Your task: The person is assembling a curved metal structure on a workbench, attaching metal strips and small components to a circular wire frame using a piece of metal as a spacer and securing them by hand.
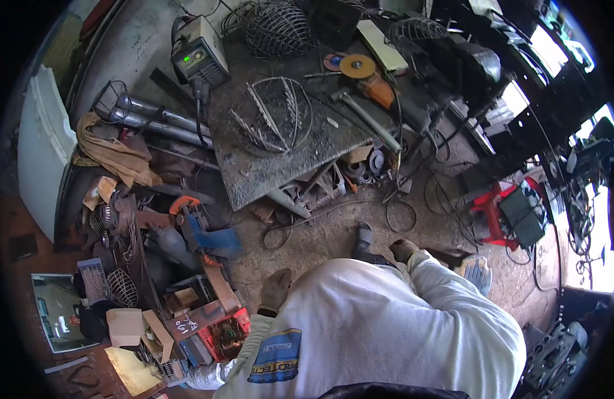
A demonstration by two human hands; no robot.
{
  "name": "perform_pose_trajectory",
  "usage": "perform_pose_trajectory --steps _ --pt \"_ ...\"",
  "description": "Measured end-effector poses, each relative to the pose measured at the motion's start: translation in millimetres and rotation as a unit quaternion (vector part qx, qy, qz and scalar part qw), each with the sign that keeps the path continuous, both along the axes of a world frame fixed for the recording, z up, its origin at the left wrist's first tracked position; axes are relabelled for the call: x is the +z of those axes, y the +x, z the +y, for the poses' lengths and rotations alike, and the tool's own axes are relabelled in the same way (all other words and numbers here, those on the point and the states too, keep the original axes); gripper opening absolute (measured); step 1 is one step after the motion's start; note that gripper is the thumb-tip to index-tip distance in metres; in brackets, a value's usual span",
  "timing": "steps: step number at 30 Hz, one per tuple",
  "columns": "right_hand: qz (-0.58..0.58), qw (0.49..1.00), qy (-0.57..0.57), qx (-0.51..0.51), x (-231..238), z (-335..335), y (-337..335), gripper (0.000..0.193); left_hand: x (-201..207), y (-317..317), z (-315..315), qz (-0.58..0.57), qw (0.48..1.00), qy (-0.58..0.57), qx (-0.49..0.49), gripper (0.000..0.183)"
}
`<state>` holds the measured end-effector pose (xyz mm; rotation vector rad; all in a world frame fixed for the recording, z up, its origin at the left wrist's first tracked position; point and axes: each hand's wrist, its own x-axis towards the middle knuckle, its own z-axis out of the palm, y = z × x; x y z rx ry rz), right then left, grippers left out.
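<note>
My left hand (276, 290) hangs over the floor beside my body, a dark band at its wrist. Its fingers look loosely extended and I see nothing in them. My right hand (404, 250) is low in front of me, near my leg and shoe; its fingers are too dark to make out. Ahead of both hands, apart from them, stands a metal worktable (253, 174). On it lies a round metal frame (285, 143) with twisted bars inside. An orange angle grinder (380, 93) with a yellow disc and a hammer (370, 122) rest to its right.
A welding machine (199, 53) with a lit green display stands at the table's far left. Wire baskets (277, 30) sit behind. Cables (401, 216) loop over the floor. A red stool (491, 211) is at right; a blue vise-like tool (210, 236) and a red crate (224, 336) are at left.
</note>
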<state>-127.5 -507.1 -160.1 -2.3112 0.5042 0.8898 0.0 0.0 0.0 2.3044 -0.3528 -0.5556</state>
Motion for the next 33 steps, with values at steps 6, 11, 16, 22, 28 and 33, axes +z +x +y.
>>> perform_pose_trajectory --steps 6,11,16,22,28,33 --pt "-0.067 0.982 0.114 -0.136 29.4 -10.0 117.6 0.036 93.7 101.4 -62.5 -0.153 0.977 -0.098 0.109 0.022" --pt "-0.375 0.783 -0.138 0.476 -7.7 -52.8 161.0 0.025 127.6 146.4 -80.9 -0.243 0.964 -0.099 0.053 0.02" --pt "0.022 0.953 -0.017 0.301 23.2 15.3 201.1 0.023 65.3 102.4 -17.4 -0.15 0.977 -0.06 0.143 0.026" --pt "0.044 0.989 0.018 0.142 46.8 120.6 235.0 0.027 14.9 64.4 94.7 -0.136 0.971 -0.096 0.169 0.028" --pt "-0.032 0.986 0.009 0.161 80.4 224.0 225.4 0.031 -24.5 75.4 269.8 -0.234 0.969 0.051 0.057 0.025" --pt "-0.069 0.992 -0.008 0.101 175.4 296.4 252.8 0.045 -30.2 116.0 353.6 -0.082 0.991 0.094 0.047 0.023"
